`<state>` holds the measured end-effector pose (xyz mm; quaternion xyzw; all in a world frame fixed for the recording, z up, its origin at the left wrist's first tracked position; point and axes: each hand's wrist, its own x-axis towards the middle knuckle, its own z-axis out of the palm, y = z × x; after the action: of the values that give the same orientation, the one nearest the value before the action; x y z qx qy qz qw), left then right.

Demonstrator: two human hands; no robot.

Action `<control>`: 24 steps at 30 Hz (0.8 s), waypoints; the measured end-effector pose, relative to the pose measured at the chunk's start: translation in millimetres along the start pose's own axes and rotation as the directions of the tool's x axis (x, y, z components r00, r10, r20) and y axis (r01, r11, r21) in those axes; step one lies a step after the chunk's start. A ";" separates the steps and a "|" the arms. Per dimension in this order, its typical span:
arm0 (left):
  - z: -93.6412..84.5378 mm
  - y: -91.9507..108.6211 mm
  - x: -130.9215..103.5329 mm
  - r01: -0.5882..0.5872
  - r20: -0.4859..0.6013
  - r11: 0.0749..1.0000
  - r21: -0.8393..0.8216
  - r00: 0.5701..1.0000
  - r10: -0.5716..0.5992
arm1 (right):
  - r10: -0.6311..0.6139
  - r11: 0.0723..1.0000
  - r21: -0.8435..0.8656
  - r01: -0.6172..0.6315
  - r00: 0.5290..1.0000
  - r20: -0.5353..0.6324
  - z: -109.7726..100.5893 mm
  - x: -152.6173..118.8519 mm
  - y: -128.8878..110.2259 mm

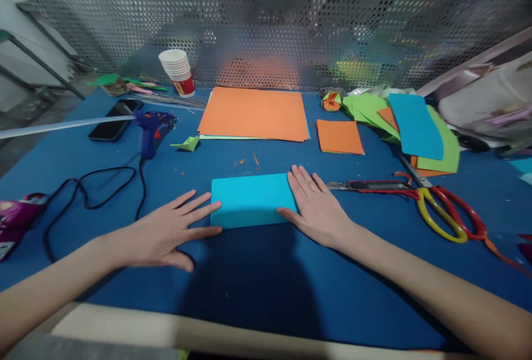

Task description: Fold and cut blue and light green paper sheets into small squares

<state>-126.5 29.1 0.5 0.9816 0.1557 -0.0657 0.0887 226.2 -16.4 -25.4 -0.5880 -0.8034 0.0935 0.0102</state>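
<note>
Blue paper rectangle (253,202) lies flat on the desk (257,304), mid-front, between the hands. Left hand (164,235): grip spread, fingertips on the paper's left end, thumb off it. Right hand (322,210): flat over the right end, fingers close together, thumb apart, pinching nothing. Can't tell if the paper is doubled.

Risks, my read: uneven push from the two ends could skew or buckle the sheet, and any layers could slip. Utility knife (374,186) lies just beside the right hand, metal end toward it; a careless sideways sweep could nick a finger. Scissors (443,213) beyond, handles easy to snag with the forearm. Glue gun (148,135) off left: catch its cord (85,183) and it could get dragged. Can't tell if it's hot.
</note>
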 end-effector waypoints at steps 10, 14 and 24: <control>-10.5 18.2 -3.7 0.034 -0.172 0.999 -0.032 0.984 -0.039 | -0.084 0.995 -0.062 0.078 0.991 -0.102 -31.5 24.1 14.8; -13.2 16.9 16.4 0.135 -0.331 0.991 -0.014 0.934 -0.132 | -0.092 0.996 -0.009 0.092 0.974 -0.205 -35.8 25.2 28.4; -34.4 15.0 106.1 0.422 -0.038 0.907 -0.003 0.906 -0.422 | 0.065 0.960 -0.243 -0.137 0.957 -0.282 -32.8 -65.3 137.1</control>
<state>-18.2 53.0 19.7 0.9261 0.3655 -0.0652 0.0672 379.7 -33.8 -9.3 -0.6321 -0.7683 -0.0933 0.0381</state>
